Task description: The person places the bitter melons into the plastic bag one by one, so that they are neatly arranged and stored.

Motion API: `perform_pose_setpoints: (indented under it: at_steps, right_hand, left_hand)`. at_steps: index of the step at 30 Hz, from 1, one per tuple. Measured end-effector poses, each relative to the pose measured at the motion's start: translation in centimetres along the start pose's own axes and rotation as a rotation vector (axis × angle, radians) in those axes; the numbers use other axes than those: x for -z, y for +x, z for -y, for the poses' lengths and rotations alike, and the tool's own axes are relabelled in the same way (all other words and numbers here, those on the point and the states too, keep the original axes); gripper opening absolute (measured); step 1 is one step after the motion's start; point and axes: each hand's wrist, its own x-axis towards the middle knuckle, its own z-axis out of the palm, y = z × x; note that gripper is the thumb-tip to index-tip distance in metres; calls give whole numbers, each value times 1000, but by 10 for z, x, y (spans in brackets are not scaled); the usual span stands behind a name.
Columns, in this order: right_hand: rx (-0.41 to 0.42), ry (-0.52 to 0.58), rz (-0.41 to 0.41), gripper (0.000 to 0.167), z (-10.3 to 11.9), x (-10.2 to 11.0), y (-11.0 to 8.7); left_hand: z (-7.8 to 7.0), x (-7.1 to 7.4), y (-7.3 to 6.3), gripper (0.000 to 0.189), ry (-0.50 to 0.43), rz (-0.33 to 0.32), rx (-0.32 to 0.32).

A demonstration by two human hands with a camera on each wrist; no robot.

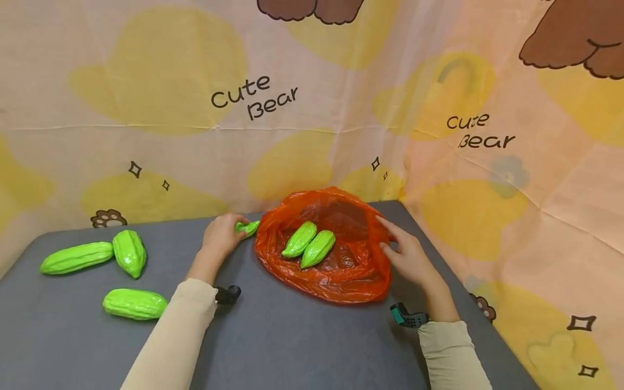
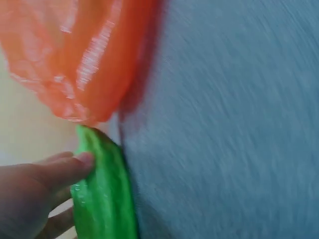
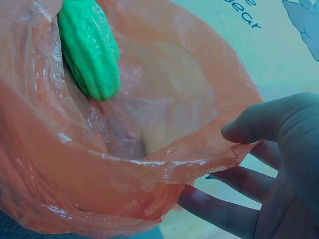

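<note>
Fingers (image 2: 82,162) of the left hand (image 1: 219,235), just left of the frame's centre, are closed around a green gourd (image 1: 251,228), as we see it, the thumb on one side; those of the right hand (image 1: 409,257), right of centre, pinch the rim of the bag (image 1: 336,290) between thumb and forefinger, the others spread loosely.

From the left, we find a long gourd (image 1: 77,258) touching a stubby gourd (image 1: 129,253), and a third gourd (image 1: 134,304) below them at lower left, its end meeting the left sleeve (image 1: 175,330). The held gourd's tip points at the bag's left edge; we cannot tell if they touch. The orange bag gapes at centre, two gourds (image 1: 318,249) side by side inside. Beneath everything we see a grey surface (image 1: 292,346).
</note>
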Motion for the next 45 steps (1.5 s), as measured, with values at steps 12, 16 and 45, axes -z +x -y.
perform_pose_setpoints:
  at_steps: [12, 16, 45]
  right_hand:
    - [16, 8, -4, 63, -5, 2, -2]
    - [16, 4, -14, 63, -3, 2, 0]
    - [28, 1, -12, 64, 5, 1, 1]
  left_hand:
    - [-6, -11, -36, 33, -66, -94, 69]
    - [-8, -15, -43, 33, -89, -158, 80]
    - [-6, -4, -45, 39, -103, -54, 88]
